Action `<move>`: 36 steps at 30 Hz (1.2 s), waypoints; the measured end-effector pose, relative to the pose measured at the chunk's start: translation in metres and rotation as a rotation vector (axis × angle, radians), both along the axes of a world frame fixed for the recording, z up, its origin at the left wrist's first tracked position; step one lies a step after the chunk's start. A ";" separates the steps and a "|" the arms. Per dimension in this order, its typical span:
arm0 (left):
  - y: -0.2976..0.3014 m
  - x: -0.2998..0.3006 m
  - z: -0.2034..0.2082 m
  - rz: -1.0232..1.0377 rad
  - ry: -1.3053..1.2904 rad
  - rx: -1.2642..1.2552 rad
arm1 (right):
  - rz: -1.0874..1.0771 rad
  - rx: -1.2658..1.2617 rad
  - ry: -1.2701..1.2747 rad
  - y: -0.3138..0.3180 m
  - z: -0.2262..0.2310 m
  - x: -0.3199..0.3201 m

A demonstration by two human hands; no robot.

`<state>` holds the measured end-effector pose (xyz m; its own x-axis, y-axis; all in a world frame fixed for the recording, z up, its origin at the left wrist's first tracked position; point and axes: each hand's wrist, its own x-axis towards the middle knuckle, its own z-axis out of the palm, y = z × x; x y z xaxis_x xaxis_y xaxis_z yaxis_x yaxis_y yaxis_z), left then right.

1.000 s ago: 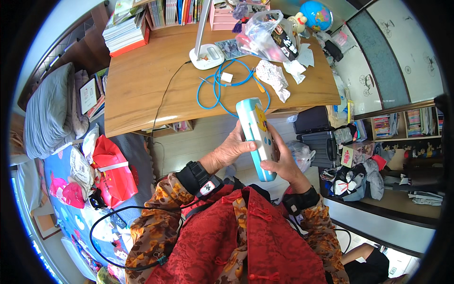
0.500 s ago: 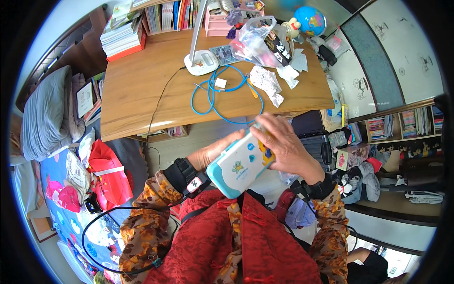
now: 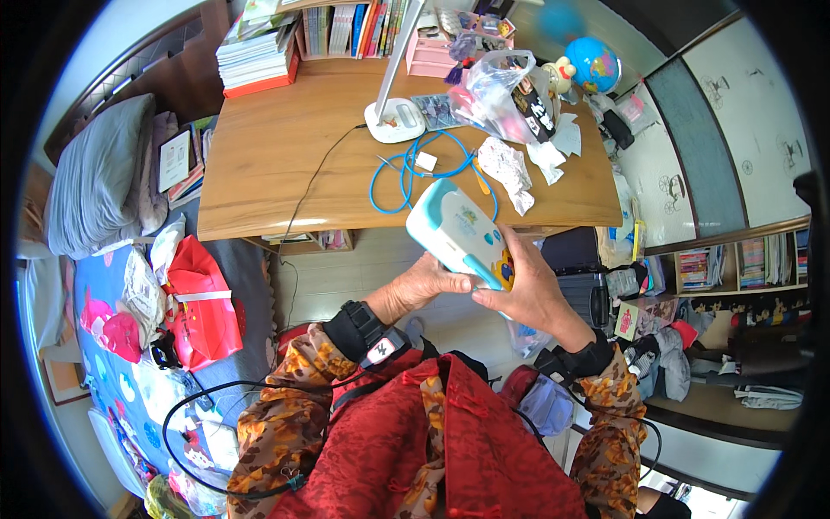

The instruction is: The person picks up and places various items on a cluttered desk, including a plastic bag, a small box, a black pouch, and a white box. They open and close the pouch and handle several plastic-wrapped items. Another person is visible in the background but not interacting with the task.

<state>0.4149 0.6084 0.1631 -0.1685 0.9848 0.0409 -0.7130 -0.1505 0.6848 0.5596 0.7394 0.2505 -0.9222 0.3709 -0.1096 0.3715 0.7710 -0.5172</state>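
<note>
A boxy white and teal pencil case (image 3: 462,227), with cartoon stickers or prints on its face, is held in the air just in front of the desk's near edge. My left hand (image 3: 421,287) grips its lower left side, thumb along the edge and fingers mostly hidden beneath. My right hand (image 3: 534,290) closes on the lower right end, with the thumb near my left thumb. The case tilts, its far end pointing up toward the desk. Its underside is out of sight.
On the wooden desk (image 3: 285,164) lie a coiled blue cable (image 3: 378,192), a white lamp base (image 3: 396,121), crumpled cloth (image 3: 506,171) and a filled plastic bag (image 3: 493,91). A bed with a red bag (image 3: 203,316) stands left. Right is a cluttered shelf (image 3: 700,406).
The pencil case has swung round so its teal far end points away toward the desk. My right hand has shifted from its upper end to its lower right end.
</note>
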 end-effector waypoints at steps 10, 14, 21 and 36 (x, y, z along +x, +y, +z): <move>0.003 0.009 0.005 0.106 0.002 0.003 | 0.131 -0.032 0.086 0.006 0.006 -0.001; 0.006 0.012 0.003 0.082 0.006 -0.005 | 0.124 -0.090 0.061 0.012 0.007 0.002; 0.010 0.017 0.005 0.092 0.001 -0.011 | 0.098 -0.266 -0.064 0.025 0.011 0.003; 0.022 0.015 -0.001 -0.008 0.291 -0.067 | -0.001 -0.629 0.064 0.027 -0.013 0.009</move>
